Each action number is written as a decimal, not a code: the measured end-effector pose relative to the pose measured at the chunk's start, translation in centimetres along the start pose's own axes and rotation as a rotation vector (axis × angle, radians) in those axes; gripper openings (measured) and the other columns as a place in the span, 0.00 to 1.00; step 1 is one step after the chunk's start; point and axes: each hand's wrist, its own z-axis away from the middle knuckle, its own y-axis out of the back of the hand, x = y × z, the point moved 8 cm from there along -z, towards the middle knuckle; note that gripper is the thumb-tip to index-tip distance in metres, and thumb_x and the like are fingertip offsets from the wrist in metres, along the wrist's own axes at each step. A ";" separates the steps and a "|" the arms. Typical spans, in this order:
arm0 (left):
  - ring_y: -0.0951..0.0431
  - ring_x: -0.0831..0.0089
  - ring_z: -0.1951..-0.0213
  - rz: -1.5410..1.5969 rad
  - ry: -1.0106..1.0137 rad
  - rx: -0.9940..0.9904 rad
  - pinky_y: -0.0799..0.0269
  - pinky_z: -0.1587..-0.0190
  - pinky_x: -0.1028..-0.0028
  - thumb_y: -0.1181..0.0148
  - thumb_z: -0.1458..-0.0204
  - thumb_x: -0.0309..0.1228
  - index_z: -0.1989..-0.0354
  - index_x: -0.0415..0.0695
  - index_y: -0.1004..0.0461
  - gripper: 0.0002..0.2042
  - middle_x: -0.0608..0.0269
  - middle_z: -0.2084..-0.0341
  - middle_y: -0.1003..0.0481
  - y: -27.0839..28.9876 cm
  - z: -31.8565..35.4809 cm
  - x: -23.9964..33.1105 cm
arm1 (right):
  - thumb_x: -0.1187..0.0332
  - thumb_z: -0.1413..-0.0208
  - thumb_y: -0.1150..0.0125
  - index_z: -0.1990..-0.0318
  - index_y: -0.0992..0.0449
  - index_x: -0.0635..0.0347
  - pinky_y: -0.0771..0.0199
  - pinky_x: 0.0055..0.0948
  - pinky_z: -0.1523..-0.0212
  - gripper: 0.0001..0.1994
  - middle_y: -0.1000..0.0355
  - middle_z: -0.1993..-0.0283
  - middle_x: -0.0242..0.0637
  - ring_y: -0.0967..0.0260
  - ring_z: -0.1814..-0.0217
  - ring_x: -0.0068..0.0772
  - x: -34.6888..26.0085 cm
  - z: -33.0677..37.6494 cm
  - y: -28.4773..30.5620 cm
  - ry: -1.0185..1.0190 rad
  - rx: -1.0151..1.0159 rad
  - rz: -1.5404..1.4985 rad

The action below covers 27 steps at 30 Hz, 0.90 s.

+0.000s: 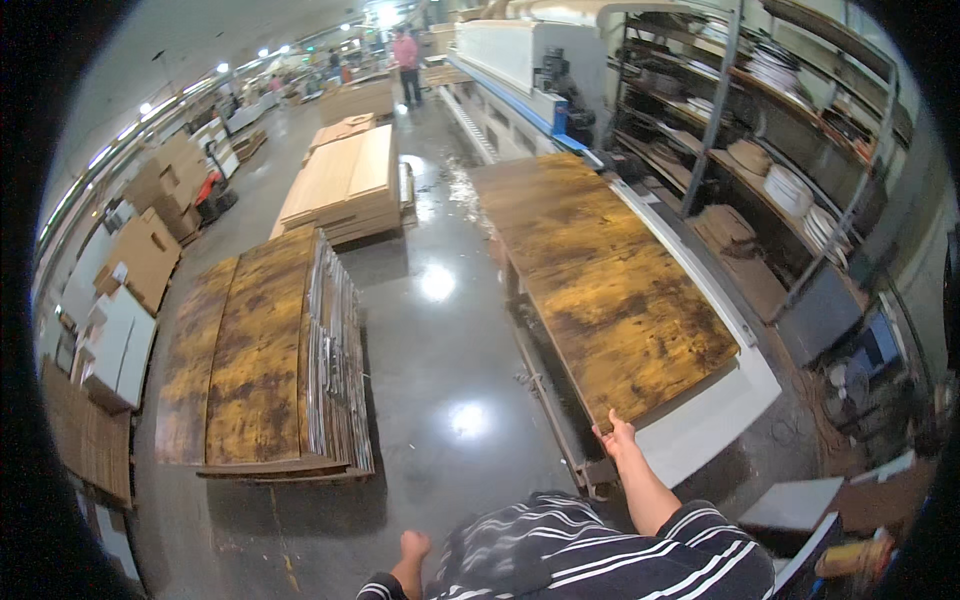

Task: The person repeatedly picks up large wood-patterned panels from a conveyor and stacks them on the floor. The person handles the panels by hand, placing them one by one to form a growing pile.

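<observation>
My right hand (pixel 617 436) grips the near left corner of a long brown wood-grain panel (pixel 620 300), thumb on top and fingers at the edge. The panel lies flat on the white bed (pixel 700 425) of a long machine, and its near end stops short of the bed's end. My left hand (pixel 414 546) hangs low beside my striped shirt, fingers curled in, with nothing visible in it. To the left stands a stack of similar wood-grain panels (pixel 260 350), apart from both hands.
Beyond that stack sits a pile of pale wood boards (pixel 340 180). A metal shelf rack (pixel 720 120) with coiled rolls runs along the right. The white and blue machine (pixel 530 75) extends away. A person in a pink top (pixel 405 55) stands far off. Cardboard boxes (pixel 140 260) line the left.
</observation>
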 end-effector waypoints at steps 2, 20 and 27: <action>0.23 0.46 0.69 0.015 0.008 0.089 0.29 0.63 0.57 0.49 0.61 0.28 0.77 0.35 0.24 0.09 0.39 0.76 0.26 1.0 -2.0 -1.3 | 0.65 0.46 0.42 0.51 0.34 0.57 0.22 0.48 0.64 0.16 0.29 0.55 0.39 0.29 0.57 0.42 2.7 4.0 2.4 0.022 -0.012 0.000; 0.34 0.73 0.81 0.706 -0.010 -0.375 0.37 0.79 0.66 0.46 0.50 0.54 0.76 0.35 0.27 0.27 0.62 0.83 0.32 -4.9 -8.2 23.1 | 0.65 0.45 0.43 0.34 0.71 0.58 0.31 0.62 0.49 0.42 0.78 0.31 0.47 0.55 0.34 0.57 18.7 35.7 34.2 -0.158 0.441 -0.004; 0.36 0.69 0.85 0.725 0.116 -0.318 0.39 0.82 0.65 0.41 0.59 0.61 0.76 0.39 0.26 0.30 0.58 0.82 0.30 -7.2 -2.2 26.7 | 0.51 0.52 0.38 0.41 0.47 0.40 0.32 0.53 0.54 0.32 0.42 0.43 0.36 0.42 0.44 0.42 19.2 42.0 37.9 -0.042 0.573 0.005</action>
